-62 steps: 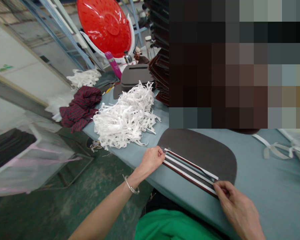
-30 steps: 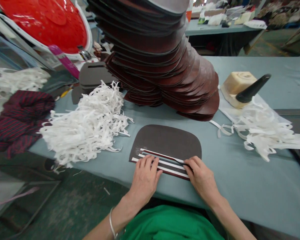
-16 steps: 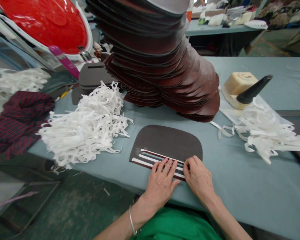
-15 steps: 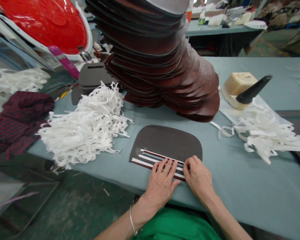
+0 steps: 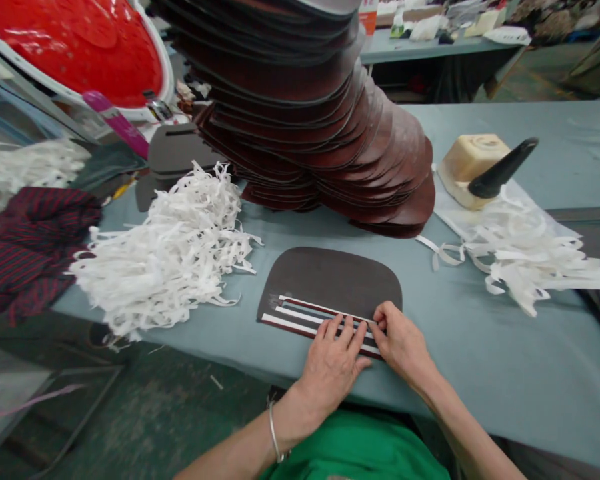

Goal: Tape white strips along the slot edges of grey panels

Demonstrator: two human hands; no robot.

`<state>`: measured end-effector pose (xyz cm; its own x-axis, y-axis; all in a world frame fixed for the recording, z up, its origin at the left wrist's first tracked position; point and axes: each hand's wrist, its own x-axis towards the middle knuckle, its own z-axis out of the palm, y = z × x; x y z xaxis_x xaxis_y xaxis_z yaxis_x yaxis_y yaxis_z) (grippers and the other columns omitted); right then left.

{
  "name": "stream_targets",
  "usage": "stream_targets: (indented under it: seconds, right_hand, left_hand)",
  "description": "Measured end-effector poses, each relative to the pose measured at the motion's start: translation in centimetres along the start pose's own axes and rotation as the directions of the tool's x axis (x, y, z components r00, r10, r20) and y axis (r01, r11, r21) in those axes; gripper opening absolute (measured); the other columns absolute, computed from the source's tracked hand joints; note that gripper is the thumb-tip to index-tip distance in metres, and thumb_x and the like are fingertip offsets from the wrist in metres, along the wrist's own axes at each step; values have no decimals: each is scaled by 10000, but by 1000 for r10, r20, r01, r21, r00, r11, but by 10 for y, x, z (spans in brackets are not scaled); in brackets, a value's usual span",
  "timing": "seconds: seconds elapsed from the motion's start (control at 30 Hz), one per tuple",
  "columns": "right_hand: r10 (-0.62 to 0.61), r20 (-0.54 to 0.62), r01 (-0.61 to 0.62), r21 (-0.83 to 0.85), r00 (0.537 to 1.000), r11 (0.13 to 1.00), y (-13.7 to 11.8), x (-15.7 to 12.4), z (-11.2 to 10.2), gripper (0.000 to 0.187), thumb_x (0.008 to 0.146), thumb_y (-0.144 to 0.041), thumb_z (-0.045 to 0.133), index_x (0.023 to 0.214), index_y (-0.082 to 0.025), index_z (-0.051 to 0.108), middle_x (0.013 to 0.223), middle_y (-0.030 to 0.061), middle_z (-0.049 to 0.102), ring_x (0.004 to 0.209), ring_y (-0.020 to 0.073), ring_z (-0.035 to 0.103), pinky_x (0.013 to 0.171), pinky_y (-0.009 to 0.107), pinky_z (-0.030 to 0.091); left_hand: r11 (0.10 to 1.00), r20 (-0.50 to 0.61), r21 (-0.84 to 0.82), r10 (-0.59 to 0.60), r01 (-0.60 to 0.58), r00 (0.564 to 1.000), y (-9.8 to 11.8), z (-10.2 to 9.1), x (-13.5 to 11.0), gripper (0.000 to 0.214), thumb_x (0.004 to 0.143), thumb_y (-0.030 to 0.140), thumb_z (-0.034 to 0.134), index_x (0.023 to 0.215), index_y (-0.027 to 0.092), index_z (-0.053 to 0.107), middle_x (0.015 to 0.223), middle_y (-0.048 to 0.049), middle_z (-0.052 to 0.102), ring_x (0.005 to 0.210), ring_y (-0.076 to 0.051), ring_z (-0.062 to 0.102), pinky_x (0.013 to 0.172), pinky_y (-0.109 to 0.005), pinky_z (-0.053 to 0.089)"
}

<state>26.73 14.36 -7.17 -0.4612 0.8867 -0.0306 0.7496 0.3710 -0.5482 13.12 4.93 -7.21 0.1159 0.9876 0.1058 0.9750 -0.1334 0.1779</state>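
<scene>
A dark rounded leather piece [image 5: 333, 279] lies flat on the grey-blue table [image 5: 505, 360] near its front edge. White tape strips [image 5: 295, 313] run along its folded lower edge. My left hand [image 5: 333, 363] lies flat on the right part of the strips, fingers stretched out. My right hand [image 5: 403, 340] rests beside it at the strips' right end, fingertips pressed together on a strip's end.
A tall leaning stack of brown leather pieces [image 5: 320, 113] stands behind. A heap of white strips [image 5: 167, 250] lies left, another [image 5: 525, 257] right beside a cream block with a black handle [image 5: 480, 170]. A striped cloth [image 5: 33, 240] and a red fan [image 5: 75, 47] sit far left.
My left hand slid rightwards along the strips from the piece's left end until it sits beside my right hand. The camera turned from the left to face the table.
</scene>
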Motion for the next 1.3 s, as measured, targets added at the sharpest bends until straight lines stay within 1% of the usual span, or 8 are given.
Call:
stream_targets:
  seconds: [0.13,0.3,0.47,0.6,0.73,0.9,1.07,1.3]
  right_hand:
    - [2,84,-8,69,996,998,5,3,-8,99,758,-176,394,838,-216,434,645,-28,520,580,118,482,565,236,339]
    - [-10,165,-19,173,986,985,11,8,-12,65,772,-274,468,801,-225,437,630,-33,525,577,121,489,558,240,356]
    - [33,150,-44,68,988,997,6,11,-13,89,776,-291,502,758,-228,442,619,-38,527,551,109,474,537,230,314]
    - [38,181,-42,19,983,999,1,15,-19,73,779,-267,493,733,-226,453,606,-43,520,547,104,469,533,226,284]
    - [3,231,-12,40,973,999,2,18,-22,54,786,-264,479,752,-222,470,619,-40,529,552,102,467,531,220,282]
    - [31,212,-30,-7,977,1000,2,18,-21,96,811,-301,480,753,-229,451,617,-41,524,566,110,472,547,229,287]
    - [-13,265,-11,88,964,996,5,18,-23,112,842,-340,444,812,-233,458,633,-42,541,577,113,496,557,226,313]
    - [83,222,-69,-68,971,995,2,21,-19,130,786,-336,534,748,-230,468,614,-42,551,553,109,481,530,227,274]
  left_hand:
    - [999,7,33,-19,19,1000,4,-3,1,619,824,500,549,1359,230,394,1331,-95,497,1225,-314,424,995,-470,375]
    - [999,-21,19,-28,28,999,7,-1,0,605,851,509,498,1368,217,383,1336,-102,495,1239,-304,417,1012,-484,358]
    - [998,-16,-24,-56,56,998,6,3,-2,595,882,500,438,1377,176,370,1358,-96,479,1259,-298,390,1054,-476,307]
    - [998,-8,-44,-53,52,999,5,1,-1,564,889,487,429,1372,198,378,1363,-80,475,1258,-290,390,1055,-466,303]
    - [998,-20,-35,-54,53,998,4,-1,-1,534,888,472,444,1358,222,400,1346,-84,491,1244,-286,410,1038,-463,318]
    - [999,-26,-15,-41,41,999,4,0,-4,579,898,500,402,1379,179,366,1371,-86,471,1284,-276,373,1068,-441,283]
    - [999,-44,-5,-49,49,998,4,3,-5,585,899,504,399,1383,178,357,1381,-77,466,1286,-261,376,1074,-431,275]
    - [998,-71,-35,-45,43,996,2,6,-6,577,910,490,382,1376,150,365,1388,-80,456,1297,-254,361,1079,-417,268]
